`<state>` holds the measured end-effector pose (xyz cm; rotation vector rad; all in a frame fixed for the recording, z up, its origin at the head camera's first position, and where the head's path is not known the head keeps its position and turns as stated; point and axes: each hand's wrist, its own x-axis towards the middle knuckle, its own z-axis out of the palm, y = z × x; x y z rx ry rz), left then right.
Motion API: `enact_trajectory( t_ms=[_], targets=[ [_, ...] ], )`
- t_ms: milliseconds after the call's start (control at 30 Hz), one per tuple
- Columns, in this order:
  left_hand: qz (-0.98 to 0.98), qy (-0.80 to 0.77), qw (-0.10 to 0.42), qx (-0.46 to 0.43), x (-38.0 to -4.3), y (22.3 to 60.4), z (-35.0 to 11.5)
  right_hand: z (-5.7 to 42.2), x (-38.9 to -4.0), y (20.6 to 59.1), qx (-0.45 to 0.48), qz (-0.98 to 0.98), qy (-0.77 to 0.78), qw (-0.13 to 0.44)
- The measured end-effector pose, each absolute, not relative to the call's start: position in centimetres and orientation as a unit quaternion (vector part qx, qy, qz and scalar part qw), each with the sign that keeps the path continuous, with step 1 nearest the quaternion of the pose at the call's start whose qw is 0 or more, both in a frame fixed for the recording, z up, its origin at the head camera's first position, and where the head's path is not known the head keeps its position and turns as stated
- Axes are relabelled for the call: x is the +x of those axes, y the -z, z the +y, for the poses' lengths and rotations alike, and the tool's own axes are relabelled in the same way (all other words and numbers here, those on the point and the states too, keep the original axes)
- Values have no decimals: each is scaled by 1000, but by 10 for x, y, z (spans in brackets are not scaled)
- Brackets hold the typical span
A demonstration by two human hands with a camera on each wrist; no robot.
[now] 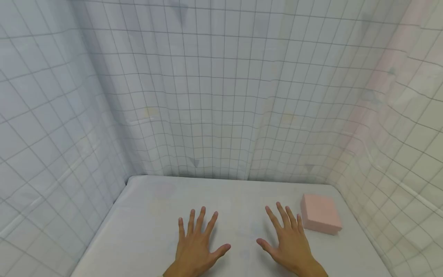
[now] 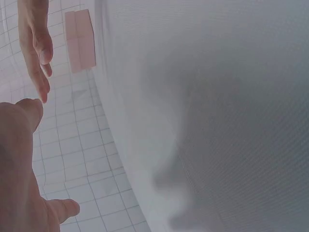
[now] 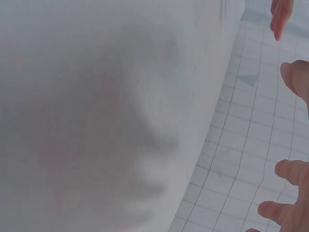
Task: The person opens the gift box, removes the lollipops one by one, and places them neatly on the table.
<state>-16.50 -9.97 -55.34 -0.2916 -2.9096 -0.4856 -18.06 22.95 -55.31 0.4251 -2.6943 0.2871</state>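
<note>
I hold my left hand wide, fingers fanned and straight, thumb stretched out toward the middle, and nothing is in it. My right hand mirrors it, just as wide and just as bare of any load, its thumb pointing inward as well. From my head view both palms face down over the white table, well apart from each other, and I couldn't judge their height from there alone. The wrist views settle that: each shows a gap between my hand and the white surface, with soft finger shadows falling on it. The left wrist view also catches my right hand beside the pink box, with a clear space between them, whereas from above my little finger seems almost to meet the box's left edge. The right wrist view takes in the tabletop, the gridded curtain and my other hand's fingertips. The box sits toward the table's far right, lying flat on a broad face. Its side edges run away from me, leaning left at the far end; the top looks nearly square, so I can't pick out a long axis.
</note>
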Motion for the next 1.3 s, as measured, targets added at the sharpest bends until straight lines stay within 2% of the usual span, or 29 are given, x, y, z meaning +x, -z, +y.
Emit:
enact_trajectory(
  t_ms=[333,667,833,1067,1300],
  targets=[
    [-970,191,87,-121,-170,550,-90,292,-209,548,92,-964,-153,199],
    [-966,195,84,-146,-178,551,-72,353,-227,541,19,-974,-165,152],
    [-962,207,75,-160,-184,548,-63,376,-235,543,-16,-978,-175,110],
    [-959,209,69,-181,-195,547,-49,391,-243,540,-52,-972,-225,37],
    [-957,203,57,-197,-200,554,-35,387,-243,538,-60,-961,-266,34]
  ],
)
